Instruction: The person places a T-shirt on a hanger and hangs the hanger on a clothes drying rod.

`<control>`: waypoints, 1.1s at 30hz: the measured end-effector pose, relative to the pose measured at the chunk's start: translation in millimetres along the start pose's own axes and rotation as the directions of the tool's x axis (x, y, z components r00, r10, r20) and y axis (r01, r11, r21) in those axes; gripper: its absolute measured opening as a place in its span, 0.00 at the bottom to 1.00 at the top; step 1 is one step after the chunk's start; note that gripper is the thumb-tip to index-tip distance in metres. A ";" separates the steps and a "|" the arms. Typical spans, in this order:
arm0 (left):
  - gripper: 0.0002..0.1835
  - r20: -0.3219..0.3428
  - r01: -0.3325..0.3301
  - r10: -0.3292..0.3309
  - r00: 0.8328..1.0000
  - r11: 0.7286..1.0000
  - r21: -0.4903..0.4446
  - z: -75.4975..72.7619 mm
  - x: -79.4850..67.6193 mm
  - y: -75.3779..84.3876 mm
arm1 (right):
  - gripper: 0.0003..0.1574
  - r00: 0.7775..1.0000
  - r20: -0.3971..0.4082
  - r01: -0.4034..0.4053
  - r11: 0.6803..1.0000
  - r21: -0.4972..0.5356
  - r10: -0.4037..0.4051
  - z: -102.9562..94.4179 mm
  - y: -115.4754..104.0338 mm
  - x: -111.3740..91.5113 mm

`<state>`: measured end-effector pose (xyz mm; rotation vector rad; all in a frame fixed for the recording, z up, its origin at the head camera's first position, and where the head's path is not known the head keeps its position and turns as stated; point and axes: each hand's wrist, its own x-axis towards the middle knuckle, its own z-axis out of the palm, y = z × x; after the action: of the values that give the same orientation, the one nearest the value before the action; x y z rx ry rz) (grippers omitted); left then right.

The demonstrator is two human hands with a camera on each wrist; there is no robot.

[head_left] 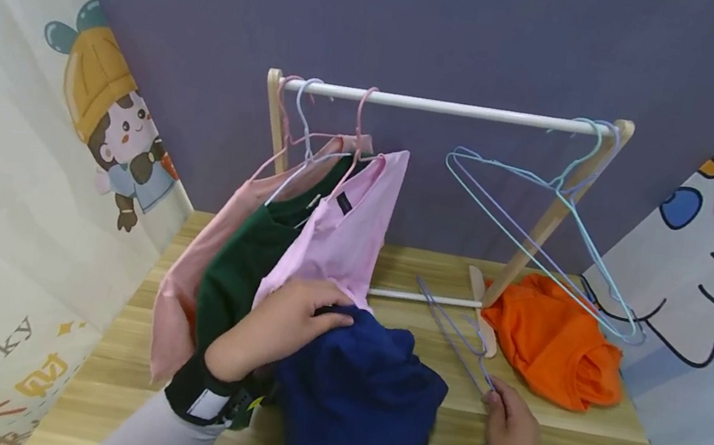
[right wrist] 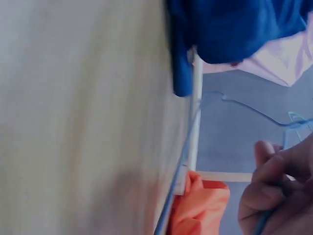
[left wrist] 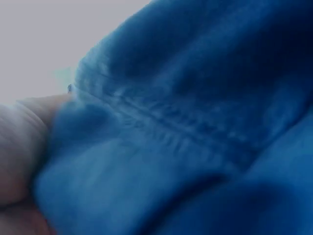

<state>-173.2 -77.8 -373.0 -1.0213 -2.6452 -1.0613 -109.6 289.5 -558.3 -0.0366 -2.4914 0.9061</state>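
My left hand (head_left: 283, 324) pinches the upper edge of a dark blue garment (head_left: 363, 397), whose lower part droops toward the tabletop. The garment's stitched seam fills the left wrist view, with part of the left hand (left wrist: 22, 152) at its edge. To the right, my right hand (head_left: 515, 442) holds one end of a thin purple clothes hanger (head_left: 452, 334). That hanger is tilted above the table, apart from the blue garment in the head view. In the right wrist view, curled fingers (right wrist: 269, 188) grip the hanger, and the blue cloth (right wrist: 234, 29) shows above.
A rack with a white rail (head_left: 461, 109) stands behind. Pink (head_left: 210, 253), green (head_left: 244, 259) and lilac (head_left: 349, 229) garments hang at its left. A mint hanger (head_left: 596, 255) and a purple one hang at its right. Orange cloth (head_left: 550, 341) lies by the rack's right foot.
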 end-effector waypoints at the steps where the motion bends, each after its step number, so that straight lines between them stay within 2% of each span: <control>1: 0.05 -0.015 -0.008 0.008 1.000 1.000 0.014 2.5 -1.9 -3.6 | 0.14 1.000 -0.021 0.002 1.000 -0.002 -0.002 -2.8 -0.2 1.8; 6: 0.06 -0.071 0.015 -0.014 0.997 1.000 0.011 12.6 -10.6 -15.6 | 0.10 0.991 -0.132 -0.021 0.998 0.066 0.029 -21.9 -3.2 11.0; 9: 0.06 -0.091 0.075 -0.074 0.993 0.997 -0.003 17.8 -14.4 -20.1 | 0.07 0.984 -0.171 -0.028 0.989 0.145 0.052 -39.9 -8.2 16.0; 12: 0.07 -0.099 0.171 -0.175 0.980 0.984 -0.045 21.3 -17.5 -23.3 | 0.07 0.981 -0.191 0.011 0.966 0.260 0.040 -59.5 -14.3 19.5; 14: 0.08 -0.100 0.231 -0.238 0.966 0.970 -0.076 22.4 -19.6 -25.0 | 0.08 0.984 -0.177 0.023 0.950 0.311 0.034 -73.4 -20.6 20.0; 16: 0.08 -0.107 0.277 -0.288 0.952 0.955 -0.106 23.5 -21.9 -26.7 | 0.07 0.988 -0.141 -0.016 0.942 0.336 0.067 -85.9 -26.5 19.3; 20: 0.08 -0.138 0.288 -0.306 0.942 0.948 -0.132 26.3 -26.3 -30.3 | 0.07 0.990 -0.045 -0.110 0.924 0.365 0.135 -102.7 -36.2 14.9; 22: 0.07 -0.155 0.276 -0.296 0.942 0.951 -0.139 27.8 -27.7 -31.3 | 0.08 0.995 -0.019 -0.082 0.902 0.423 0.099 -105.4 -37.4 12.8; 24: 0.07 -0.168 0.262 -0.286 0.944 0.953 -0.151 29.0 -28.5 -32.4 | 0.11 0.999 0.003 -0.029 0.867 0.498 0.033 -106.4 -39.5 11.2; 26: 0.07 -0.180 0.247 -0.274 0.945 0.956 -0.159 30.1 -29.2 -33.2 | 0.13 0.999 0.016 0.026 0.813 0.582 -0.044 -106.5 -41.2 10.7; 29: 0.07 -0.189 0.235 -0.267 0.945 0.956 -0.175 31.2 -30.0 -34.4 | 0.17 0.992 0.035 0.068 0.740 0.669 -0.123 -106.7 -43.0 10.9; 31: 0.08 -0.191 0.234 -0.266 0.945 0.956 -0.177 31.8 -30.6 -35.2 | 0.17 0.989 0.047 0.073 0.725 0.685 -0.143 -107.3 -43.7 11.2; 33: 0.08 -0.187 0.242 -0.274 0.943 0.954 -0.178 32.1 -31.1 -35.8 | 0.18 0.988 0.062 0.067 0.739 0.671 -0.145 -108.5 -44.0 11.3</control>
<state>-167.4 -92.9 -427.9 -0.5519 -2.6040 -1.3591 -64.6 322.1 -454.7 0.4030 -2.0812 1.7360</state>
